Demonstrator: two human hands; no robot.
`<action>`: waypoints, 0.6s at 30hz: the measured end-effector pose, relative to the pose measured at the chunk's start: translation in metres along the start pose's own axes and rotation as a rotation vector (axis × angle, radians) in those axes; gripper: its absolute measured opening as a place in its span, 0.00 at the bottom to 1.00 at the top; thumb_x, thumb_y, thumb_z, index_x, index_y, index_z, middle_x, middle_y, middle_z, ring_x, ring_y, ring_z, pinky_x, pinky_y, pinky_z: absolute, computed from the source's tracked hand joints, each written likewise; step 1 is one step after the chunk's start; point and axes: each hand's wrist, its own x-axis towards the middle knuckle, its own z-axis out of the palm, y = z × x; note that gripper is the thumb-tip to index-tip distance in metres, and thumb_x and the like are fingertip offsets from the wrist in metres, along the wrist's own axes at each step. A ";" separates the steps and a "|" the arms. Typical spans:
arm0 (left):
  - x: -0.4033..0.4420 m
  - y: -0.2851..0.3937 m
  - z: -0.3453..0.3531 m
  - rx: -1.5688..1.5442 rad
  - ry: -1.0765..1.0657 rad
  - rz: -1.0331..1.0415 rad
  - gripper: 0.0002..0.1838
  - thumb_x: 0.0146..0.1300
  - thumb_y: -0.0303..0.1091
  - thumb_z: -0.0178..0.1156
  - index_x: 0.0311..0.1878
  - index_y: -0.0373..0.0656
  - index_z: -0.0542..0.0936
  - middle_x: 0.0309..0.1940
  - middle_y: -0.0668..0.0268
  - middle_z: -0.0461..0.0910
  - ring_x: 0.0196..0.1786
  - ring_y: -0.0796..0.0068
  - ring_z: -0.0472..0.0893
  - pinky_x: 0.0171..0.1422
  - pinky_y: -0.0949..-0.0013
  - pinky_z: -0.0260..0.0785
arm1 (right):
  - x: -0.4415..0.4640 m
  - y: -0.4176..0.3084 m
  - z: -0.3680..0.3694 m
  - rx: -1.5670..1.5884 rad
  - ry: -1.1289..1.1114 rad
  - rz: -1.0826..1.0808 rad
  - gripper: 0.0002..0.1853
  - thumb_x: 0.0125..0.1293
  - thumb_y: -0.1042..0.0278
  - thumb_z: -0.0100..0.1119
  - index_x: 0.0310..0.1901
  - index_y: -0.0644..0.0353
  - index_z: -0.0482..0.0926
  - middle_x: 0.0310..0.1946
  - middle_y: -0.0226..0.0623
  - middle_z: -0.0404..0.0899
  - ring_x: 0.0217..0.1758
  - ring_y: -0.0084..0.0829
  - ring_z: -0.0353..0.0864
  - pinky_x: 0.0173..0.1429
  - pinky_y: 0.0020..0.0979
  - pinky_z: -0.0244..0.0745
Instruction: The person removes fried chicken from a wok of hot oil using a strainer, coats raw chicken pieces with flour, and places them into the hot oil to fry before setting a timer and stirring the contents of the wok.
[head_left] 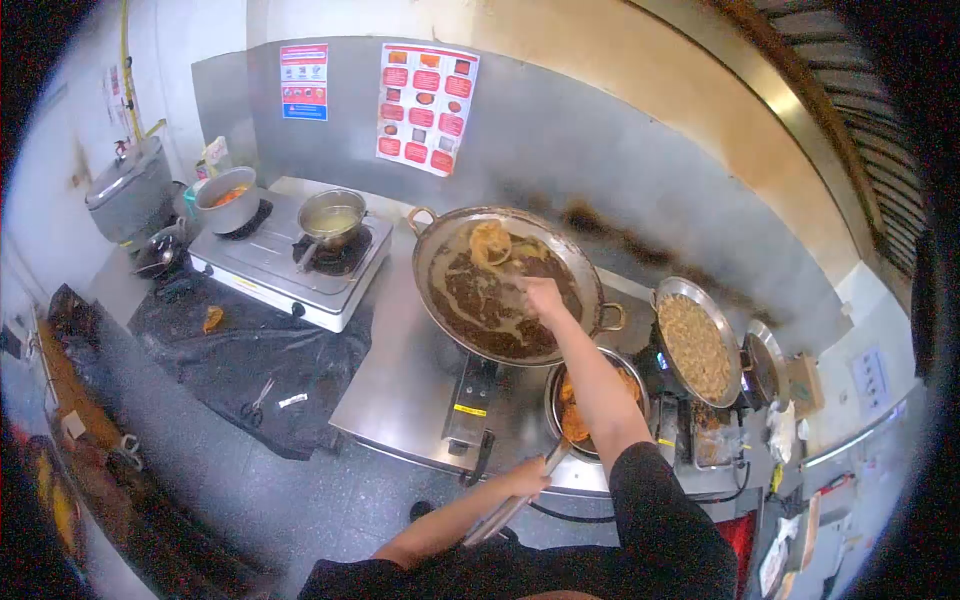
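While the right hand (540, 297) hovers over the round metal wok (576, 262), grip unclear, the left fingers (533, 477) clasp a long silvery metal utensil (503, 515); probably stiff; best gripped mid-shaft.

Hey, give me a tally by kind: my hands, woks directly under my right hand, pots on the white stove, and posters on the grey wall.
Hands: 2, left hand and right hand
Woks: 1, the big wok
Pots: 2, the grey pot and the saucepan
Posters: 2, the smaller poster and the larger poster
Total: 7
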 end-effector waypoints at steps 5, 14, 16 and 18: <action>0.011 -0.014 0.011 -0.093 0.057 0.017 0.18 0.58 0.31 0.56 0.46 0.29 0.67 0.22 0.54 0.78 0.18 0.65 0.79 0.24 0.59 0.73 | -0.036 -0.009 0.029 0.101 -0.117 0.104 0.18 0.63 0.76 0.47 0.54 0.61 0.77 0.19 0.25 0.67 0.16 0.18 0.60 0.18 0.22 0.53; 0.012 -0.007 0.002 0.010 -0.005 0.007 0.22 0.59 0.34 0.58 0.50 0.28 0.65 0.22 0.56 0.76 0.19 0.67 0.78 0.25 0.62 0.71 | -0.124 -0.023 0.003 0.322 -0.121 0.179 0.11 0.63 0.64 0.57 0.44 0.57 0.83 0.15 0.22 0.69 0.13 0.15 0.61 0.15 0.21 0.51; 0.005 -0.012 0.004 -0.151 -0.010 0.057 0.16 0.60 0.33 0.58 0.44 0.31 0.68 0.23 0.57 0.75 0.20 0.69 0.76 0.26 0.63 0.70 | -0.137 -0.008 -0.026 0.387 -0.105 0.151 0.11 0.62 0.65 0.57 0.43 0.57 0.83 0.15 0.22 0.69 0.13 0.14 0.61 0.15 0.21 0.51; -0.009 0.016 -0.005 -0.033 0.015 0.034 0.16 0.60 0.32 0.58 0.44 0.32 0.67 0.23 0.58 0.75 0.19 0.70 0.76 0.25 0.64 0.69 | -0.161 -0.019 -0.066 0.288 -0.101 0.150 0.16 0.63 0.72 0.51 0.52 0.60 0.77 0.21 0.26 0.72 0.15 0.14 0.62 0.16 0.19 0.52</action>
